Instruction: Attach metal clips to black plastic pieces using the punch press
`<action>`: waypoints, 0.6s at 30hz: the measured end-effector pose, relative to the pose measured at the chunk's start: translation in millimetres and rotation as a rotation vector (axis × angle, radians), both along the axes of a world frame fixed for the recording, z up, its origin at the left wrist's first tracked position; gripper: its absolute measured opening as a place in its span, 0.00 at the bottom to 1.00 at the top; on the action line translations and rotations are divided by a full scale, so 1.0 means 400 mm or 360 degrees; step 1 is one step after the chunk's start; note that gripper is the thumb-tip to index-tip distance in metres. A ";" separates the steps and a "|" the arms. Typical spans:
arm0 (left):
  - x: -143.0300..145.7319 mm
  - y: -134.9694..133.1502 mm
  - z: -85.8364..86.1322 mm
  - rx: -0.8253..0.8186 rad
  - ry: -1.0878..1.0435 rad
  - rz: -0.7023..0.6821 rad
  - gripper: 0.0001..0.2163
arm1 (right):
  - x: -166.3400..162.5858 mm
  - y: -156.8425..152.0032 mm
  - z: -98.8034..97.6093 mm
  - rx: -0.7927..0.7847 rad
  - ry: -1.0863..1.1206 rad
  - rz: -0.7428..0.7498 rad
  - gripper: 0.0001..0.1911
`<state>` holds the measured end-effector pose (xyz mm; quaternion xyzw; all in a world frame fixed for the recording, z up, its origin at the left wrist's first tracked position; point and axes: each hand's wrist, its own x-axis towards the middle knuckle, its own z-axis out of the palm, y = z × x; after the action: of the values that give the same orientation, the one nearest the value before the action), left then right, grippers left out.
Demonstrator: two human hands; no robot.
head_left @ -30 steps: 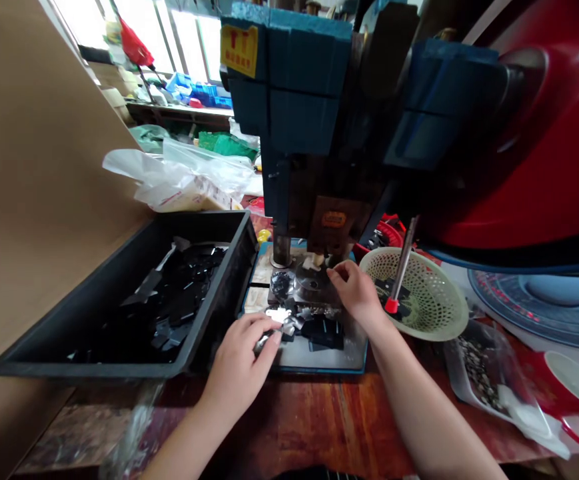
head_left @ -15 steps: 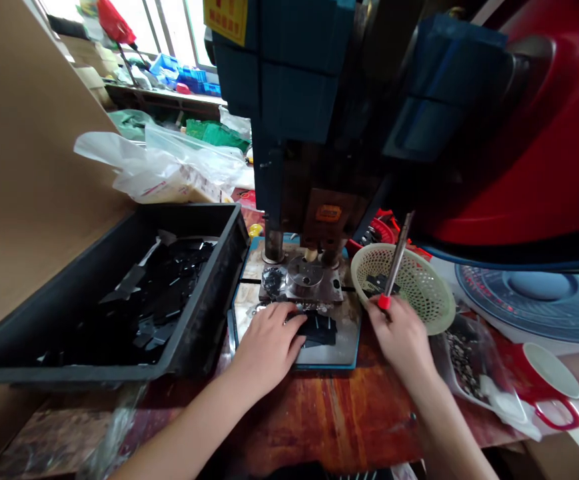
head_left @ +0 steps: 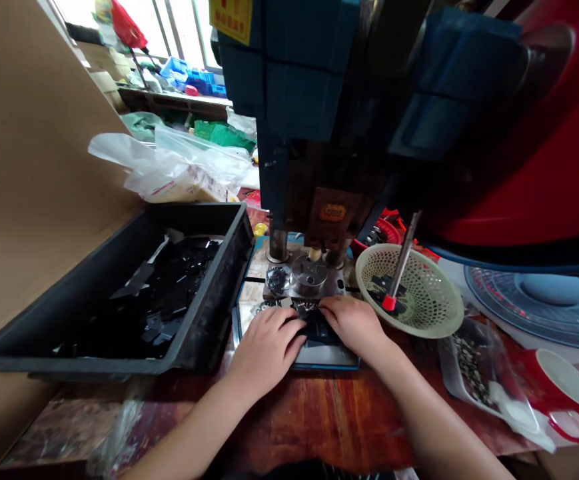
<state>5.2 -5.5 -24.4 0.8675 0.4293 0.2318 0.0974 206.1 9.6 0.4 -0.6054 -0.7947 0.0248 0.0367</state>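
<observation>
My left hand (head_left: 266, 348) and my right hand (head_left: 352, 325) lie close together on the blue-edged base plate (head_left: 329, 360) of a blue press machine (head_left: 299, 100). Both curl their fingers over a small pile of black flat pieces (head_left: 319, 328) in front of the round metal die (head_left: 308, 277). The fingertips are bent down onto the pieces; whether either hand grips one is hidden. Small shiny metal parts (head_left: 305, 307) lie just beyond the fingers.
A black tray (head_left: 219, 293) of black pieces stands at the left, beside a cardboard wall (head_left: 29, 187). A pale perforated basket (head_left: 436, 313) with a red-tipped rod (head_left: 400, 267) sits right of the die. Further right are a bag of small parts (head_left: 474, 373), a red cup (head_left: 564, 393) and a red flywheel (head_left: 544, 133).
My right hand has come back left from beside the basket and rod to the black pieces on the base plate. My left hand stays on the pile.
</observation>
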 end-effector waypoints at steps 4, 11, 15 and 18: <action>-0.003 0.000 -0.007 0.0026 -0.0004 -0.0044 0.09 | -0.019 0.001 0.002 0.0037 -0.0096 -0.0035 0.13; -0.003 -0.002 -0.004 0.0053 -0.0062 -0.0032 0.08 | -0.024 -0.004 -0.009 0.0106 -0.0135 -0.0058 0.12; -0.004 -0.006 0.001 0.0033 -0.0080 -0.0046 0.08 | -0.007 -0.005 -0.003 0.0214 0.0124 -0.0085 0.12; -0.006 -0.007 0.001 0.0026 -0.0086 -0.0035 0.08 | 0.004 -0.003 0.007 0.0217 0.0246 -0.0073 0.11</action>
<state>2.9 -8.3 -23.8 0.8664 0.4149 0.2576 0.1043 207.6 8.4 3.0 -0.6158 -0.7753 0.0165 0.1393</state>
